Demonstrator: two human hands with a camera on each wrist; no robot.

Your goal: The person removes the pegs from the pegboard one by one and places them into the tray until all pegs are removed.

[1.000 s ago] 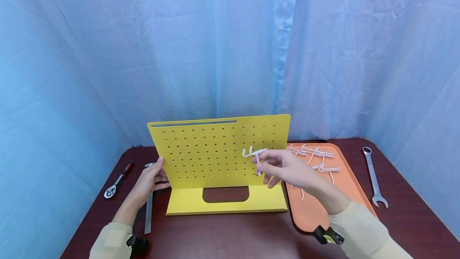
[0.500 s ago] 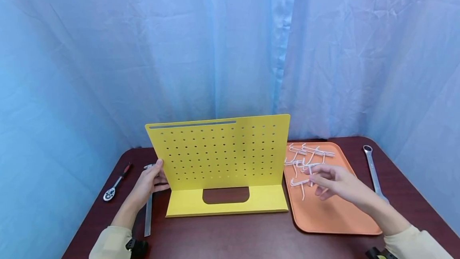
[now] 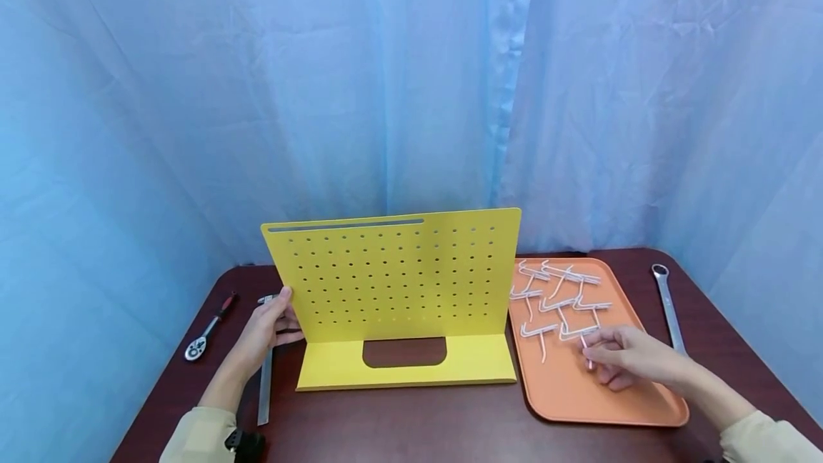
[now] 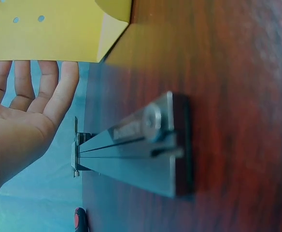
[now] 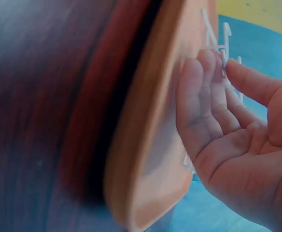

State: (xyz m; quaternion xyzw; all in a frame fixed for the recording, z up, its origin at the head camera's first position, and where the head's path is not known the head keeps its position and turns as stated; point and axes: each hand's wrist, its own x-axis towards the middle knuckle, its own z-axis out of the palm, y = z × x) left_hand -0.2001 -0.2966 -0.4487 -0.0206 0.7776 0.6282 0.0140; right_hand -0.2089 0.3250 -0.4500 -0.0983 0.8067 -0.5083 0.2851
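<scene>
A yellow pegboard (image 3: 386,277) stands upright on its bent foot. At its left edge my left hand (image 3: 266,324) grips it, thumb on the near side; in the left wrist view the fingertips go out of sight past the board's edge. My right hand (image 3: 626,357) is low over the orange tray (image 3: 553,399), pinching the stem of a white pegboard hook (image 3: 574,334) between thumb and fingers. Several more white hooks (image 3: 542,334) lie on the tray beyond and left of that hand. The right wrist view shows the held hook (image 5: 224,41) at the fingertips.
A steel caliper (image 3: 265,384) lies below the left forearm; the left wrist view shows it close up. Farther left is a ratchet wrench (image 3: 208,327) with a red and black handle. A combination wrench (image 3: 669,309) lies right of the tray. A blue curtain (image 3: 386,77) hangs behind.
My right hand has carried the hook from in front of the pegboard rightward over the tray, then down toward its near part. My left hand stays at the board's edge.
</scene>
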